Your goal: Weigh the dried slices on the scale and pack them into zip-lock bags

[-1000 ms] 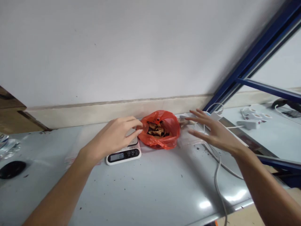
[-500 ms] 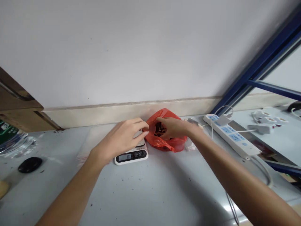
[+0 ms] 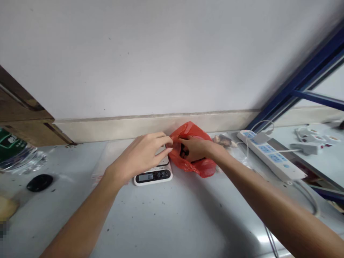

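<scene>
My left hand (image 3: 147, 152) is over the kitchen scale (image 3: 153, 176), its thumb and fingers closed on the near-left rim of a red plastic bag (image 3: 193, 130). The scale's display reads 0.0, and my hand covers much of its plate. The bag stands open-mouthed to the right of the scale, against the wall's base. My right hand (image 3: 197, 148) reaches down into it, where small dark pieces (image 3: 184, 152) show. Its fingertips are hidden inside the bag, so their grip cannot be made out.
A white power strip (image 3: 271, 156) with plugs and cables lies to the right, beside a blue metal frame (image 3: 285, 91). Clear plastic bags (image 3: 107, 157) lie left of the scale. A black oval object (image 3: 39, 182) and a large bottle (image 3: 16, 152) are farther left. A clear bag with brownish contents (image 3: 225, 141) sits behind my right wrist.
My right hand has sunk deeper into the red bag, hiding more of the dark pieces. My left hand keeps its hold on the rim. The view has shifted slightly.
</scene>
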### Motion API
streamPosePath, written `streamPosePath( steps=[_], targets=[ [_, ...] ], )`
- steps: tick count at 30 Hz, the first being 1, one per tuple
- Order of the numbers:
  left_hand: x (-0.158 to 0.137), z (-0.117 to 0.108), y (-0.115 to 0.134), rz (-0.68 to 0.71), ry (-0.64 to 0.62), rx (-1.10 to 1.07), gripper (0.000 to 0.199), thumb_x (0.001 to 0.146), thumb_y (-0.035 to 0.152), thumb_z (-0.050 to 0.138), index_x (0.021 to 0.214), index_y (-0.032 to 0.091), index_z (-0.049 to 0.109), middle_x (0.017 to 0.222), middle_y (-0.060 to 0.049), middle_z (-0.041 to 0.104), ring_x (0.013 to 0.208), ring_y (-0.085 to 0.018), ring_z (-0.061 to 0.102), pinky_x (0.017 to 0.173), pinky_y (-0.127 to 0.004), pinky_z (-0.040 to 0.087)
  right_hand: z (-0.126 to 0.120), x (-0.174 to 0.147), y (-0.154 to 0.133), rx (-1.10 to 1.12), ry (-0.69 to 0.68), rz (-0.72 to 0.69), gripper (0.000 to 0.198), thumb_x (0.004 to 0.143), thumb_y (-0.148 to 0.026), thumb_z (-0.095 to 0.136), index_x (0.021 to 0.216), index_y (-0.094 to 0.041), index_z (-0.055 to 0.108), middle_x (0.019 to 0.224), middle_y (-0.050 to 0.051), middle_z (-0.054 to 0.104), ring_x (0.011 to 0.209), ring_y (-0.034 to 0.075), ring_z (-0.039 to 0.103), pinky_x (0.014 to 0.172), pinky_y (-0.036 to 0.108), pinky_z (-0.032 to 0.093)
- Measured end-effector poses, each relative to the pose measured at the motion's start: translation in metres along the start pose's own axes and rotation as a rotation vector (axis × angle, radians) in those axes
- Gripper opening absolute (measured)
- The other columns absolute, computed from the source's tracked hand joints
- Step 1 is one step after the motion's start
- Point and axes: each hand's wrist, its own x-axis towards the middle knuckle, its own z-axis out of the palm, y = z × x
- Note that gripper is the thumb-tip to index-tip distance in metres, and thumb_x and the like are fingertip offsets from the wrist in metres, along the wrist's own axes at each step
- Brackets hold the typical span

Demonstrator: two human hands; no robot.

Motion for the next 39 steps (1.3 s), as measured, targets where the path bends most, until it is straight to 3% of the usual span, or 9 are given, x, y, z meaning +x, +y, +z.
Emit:
streamPosePath(
  steps=[3, 10, 15, 17, 23, 27, 31, 35, 39],
  targets=[
    [0.0, 0.0, -0.001, -0.004, -0.007, 0.006, 0.029, 0.101, 0.033, 0.045, 0.109, 0.025, 0.072, 0.108, -0.002, 0.073, 0.09, -0.02, 0.066, 0.077, -0.032, 0.05, -0.002, -0.002, 0.002, 0.023, -0.006, 0.003, 0.082, 0.076, -0.024, 0.07, 0.154, -0.032, 0.047, 0.141, 0.013, 0.064, 0.118, 0.036, 0.066, 0.069, 0.034, 0.054],
    [-0.002, -0.004, -0.006, -0.013, -0.006, 0.021, 0.031, 0.1, 0.034, 0.044, 0.11, 0.025, 0.072, 0.107, -0.002, 0.073, 0.093, -0.022, 0.067, 0.077, -0.034, 0.049, -0.011, -0.006, 0.023, 0.177, 0.046, -0.041, 0.062, 0.071, -0.019, 0.069, 0.133, -0.03, 0.068, 0.109, 0.005, 0.077, 0.097, 0.027, 0.072, 0.072, 0.029, 0.054],
    [-0.005, -0.008, -0.01, -0.016, 0.024, 0.007, 0.03, 0.1, 0.035, 0.046, 0.112, 0.025, 0.072, 0.106, -0.001, 0.074, 0.094, -0.021, 0.067, 0.08, -0.034, 0.049, -0.008, -0.01, 0.032, 0.289, 0.105, -0.009, 0.021, 0.079, -0.023, 0.059, 0.093, -0.023, 0.075, 0.077, 0.002, 0.072, 0.074, 0.021, 0.067, 0.065, 0.029, 0.049],
    [-0.006, -0.009, -0.01, -0.014, 0.024, 0.01, 0.03, 0.1, 0.034, 0.046, 0.111, 0.024, 0.072, 0.106, -0.002, 0.074, 0.094, -0.021, 0.067, 0.081, -0.034, 0.049, -0.008, -0.011, 0.036, 0.335, 0.146, -0.025, 0.014, 0.079, -0.024, 0.058, 0.082, -0.022, 0.071, 0.075, 0.001, 0.071, 0.073, 0.02, 0.065, 0.065, 0.029, 0.049],
    [-0.009, -0.021, -0.016, -0.057, -0.014, 0.024, 0.031, 0.099, 0.036, 0.047, 0.111, 0.023, 0.073, 0.114, -0.003, 0.076, 0.103, -0.023, 0.068, 0.088, -0.034, 0.05, -0.024, -0.026, 0.039, 0.492, 0.213, -0.101, 0.016, 0.076, -0.034, 0.062, 0.079, -0.023, 0.072, 0.073, 0.001, 0.07, 0.071, 0.02, 0.063, 0.063, 0.029, 0.048],
    [-0.017, -0.035, -0.031, -0.208, -0.13, 0.031, 0.041, 0.096, 0.046, 0.049, 0.124, 0.024, 0.07, 0.128, -0.005, 0.073, 0.116, -0.026, 0.066, 0.095, -0.035, 0.051, -0.036, -0.037, 0.015, 0.635, 0.2, -0.241, 0.015, 0.076, -0.037, 0.064, 0.078, -0.023, 0.067, 0.062, -0.002, 0.062, 0.061, 0.016, 0.056, 0.059, 0.028, 0.046],
    [-0.028, -0.049, -0.048, -0.383, -0.316, 0.083, 0.054, 0.092, 0.051, 0.049, 0.138, 0.027, 0.062, 0.14, -0.007, 0.067, 0.121, -0.028, 0.065, 0.097, -0.036, 0.051, -0.035, -0.03, -0.027, 0.71, 0.149, -0.346, 0.005, 0.08, -0.025, 0.062, 0.081, -0.023, 0.066, 0.058, -0.005, 0.056, 0.057, 0.014, 0.054, 0.057, 0.025, 0.043],
    [-0.036, -0.056, -0.058, -0.535, -0.429, 0.106, 0.058, 0.09, 0.052, 0.049, 0.143, 0.03, 0.058, 0.136, -0.008, 0.07, 0.113, -0.028, 0.069, 0.094, -0.036, 0.052, -0.022, -0.003, -0.068, 0.64, 0.15, -0.318, 0.01, 0.082, -0.013, 0.061, 0.076, -0.021, 0.063, 0.063, -0.005, 0.061, 0.059, 0.011, 0.056, 0.059, 0.023, 0.042],
    [-0.038, -0.055, -0.068, -0.62, -0.468, 0.133, 0.059, 0.089, 0.049, 0.049, 0.145, 0.029, 0.055, 0.139, -0.009, 0.068, 0.112, -0.027, 0.069, 0.097, -0.036, 0.05, -0.008, 0.024, -0.088, 0.469, 0.246, -0.28, 0.009, 0.085, -0.015, 0.065, 0.079, -0.018, 0.07, 0.075, 0.002, 0.073, 0.071, 0.016, 0.063, 0.065, 0.025, 0.045]
  ],
)
